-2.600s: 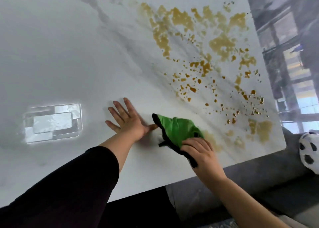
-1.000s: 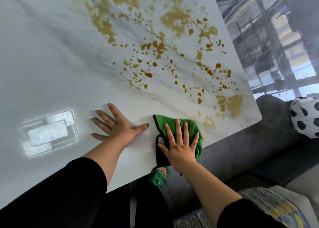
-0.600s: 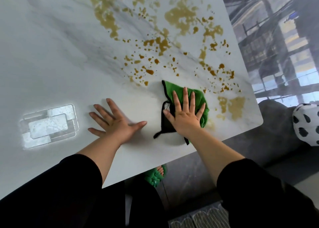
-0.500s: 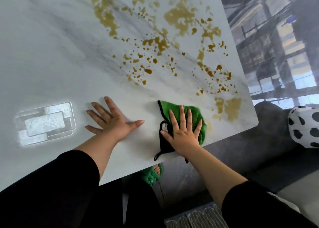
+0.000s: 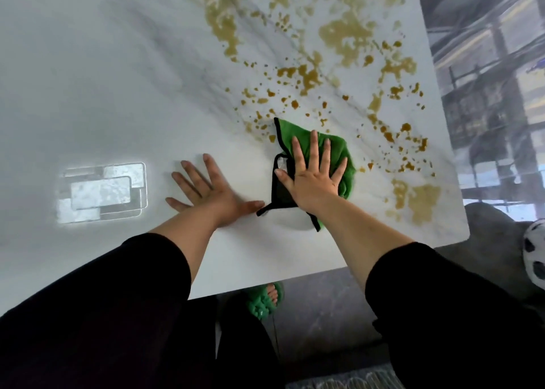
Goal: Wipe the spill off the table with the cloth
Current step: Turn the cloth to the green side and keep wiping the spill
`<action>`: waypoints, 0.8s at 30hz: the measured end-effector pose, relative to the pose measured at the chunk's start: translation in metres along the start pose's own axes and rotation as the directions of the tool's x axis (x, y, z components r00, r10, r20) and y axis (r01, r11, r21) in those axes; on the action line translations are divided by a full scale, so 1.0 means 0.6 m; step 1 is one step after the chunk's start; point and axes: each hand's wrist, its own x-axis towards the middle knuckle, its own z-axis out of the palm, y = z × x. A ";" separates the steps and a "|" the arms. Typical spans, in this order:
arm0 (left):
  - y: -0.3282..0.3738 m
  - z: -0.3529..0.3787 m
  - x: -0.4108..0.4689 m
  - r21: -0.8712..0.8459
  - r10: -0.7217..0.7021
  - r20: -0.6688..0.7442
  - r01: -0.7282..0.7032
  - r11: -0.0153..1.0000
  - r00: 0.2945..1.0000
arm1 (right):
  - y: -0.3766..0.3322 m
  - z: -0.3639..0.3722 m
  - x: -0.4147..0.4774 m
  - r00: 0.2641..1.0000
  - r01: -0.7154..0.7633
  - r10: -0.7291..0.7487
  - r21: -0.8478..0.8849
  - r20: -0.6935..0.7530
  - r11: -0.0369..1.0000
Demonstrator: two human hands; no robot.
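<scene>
A brown spill [image 5: 348, 35] covers the far right part of the white marble table [image 5: 88, 79], with big patches at the top, a patch [image 5: 421, 200] near the right corner and several small drops between. A green cloth with black trim [image 5: 343, 155] lies bunched at the near edge of the drops. My right hand [image 5: 312, 176] presses flat on the cloth, fingers spread. My left hand [image 5: 206, 191] rests flat on bare table just left of the cloth, holding nothing.
A bright reflection of a ceiling light [image 5: 101, 192] sits on the table's left. The table's near edge runs below my forearms, the right edge beside the spill. A black-and-white spotted object [image 5: 535, 250] lies right, and my foot in a green slipper [image 5: 264, 300] shows below.
My right hand has gone from gripping the cloth to pressing it flat, stroking it back and forth; since half a second ago it has slid away from me into the small drops. The left hand stays planted.
</scene>
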 end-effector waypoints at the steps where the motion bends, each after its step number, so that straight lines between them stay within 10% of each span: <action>1: -0.001 -0.003 -0.002 0.001 -0.002 0.007 0.002 1.000 1.000 | 0.005 0.008 -0.014 1.000 0.027 -0.027 -0.023 0.016 0.999; 24: 0.000 -0.013 0.004 -0.030 -0.035 0.148 0.040 0.999 0.988 | -0.052 0.004 -0.002 0.977 0.188 -0.158 -0.219 0.146 0.958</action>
